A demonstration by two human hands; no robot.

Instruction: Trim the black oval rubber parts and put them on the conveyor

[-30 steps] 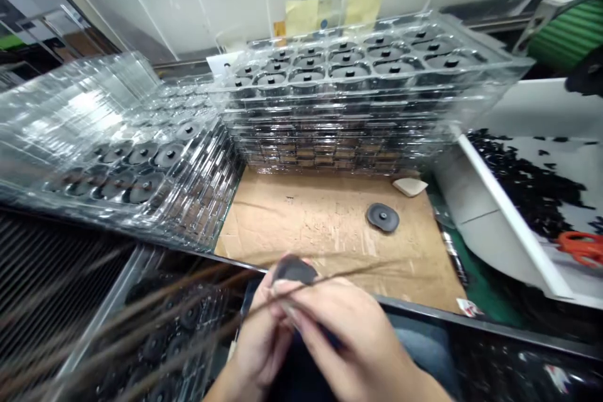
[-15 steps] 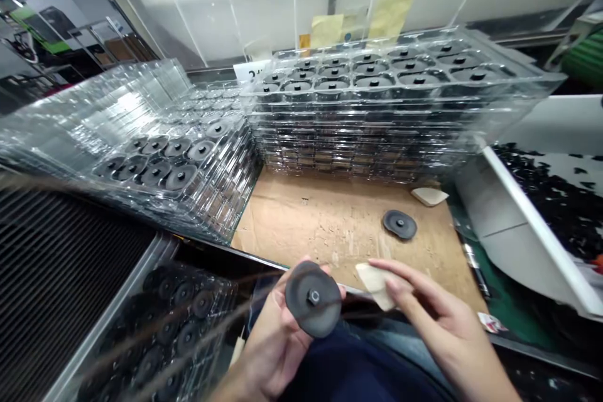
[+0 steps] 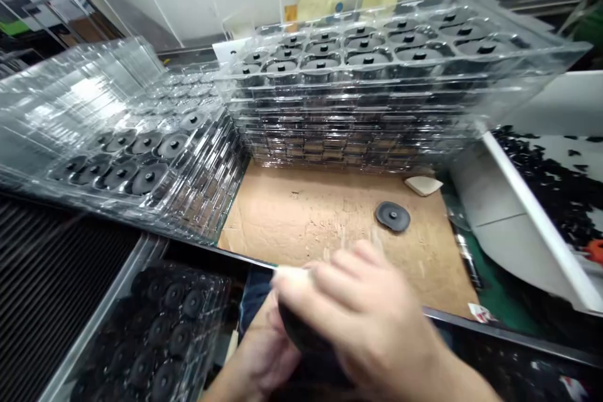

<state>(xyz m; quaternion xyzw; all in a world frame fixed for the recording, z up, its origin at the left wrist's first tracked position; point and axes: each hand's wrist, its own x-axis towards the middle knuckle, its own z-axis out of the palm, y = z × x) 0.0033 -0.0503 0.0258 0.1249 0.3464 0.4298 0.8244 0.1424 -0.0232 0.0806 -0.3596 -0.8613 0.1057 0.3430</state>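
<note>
My left hand [image 3: 266,355] holds a black round disc [image 3: 301,334] low at the frame's bottom, mostly hidden under my right hand. My right hand [image 3: 362,314] lies over the disc, motion-blurred, its fingers curled around a pale wedge-shaped piece [image 3: 288,276] that shows at the fingertips. Another black disc [image 3: 392,215] lies loose on the brown cardboard mat [image 3: 306,220]. A second pale wedge [image 3: 423,184] rests at the mat's far right corner.
A tall stack of clear blister trays filled with discs [image 3: 377,88] stands behind the mat. More clear trays [image 3: 117,138] lean at the left. A tray of discs [image 3: 160,333] sits low left. A white bin [image 3: 532,201] with black scraps is right.
My right hand, half a second ago held apart with the pale wedge, has moved left over the disc in my left hand and covers it. The view tilted slightly.
</note>
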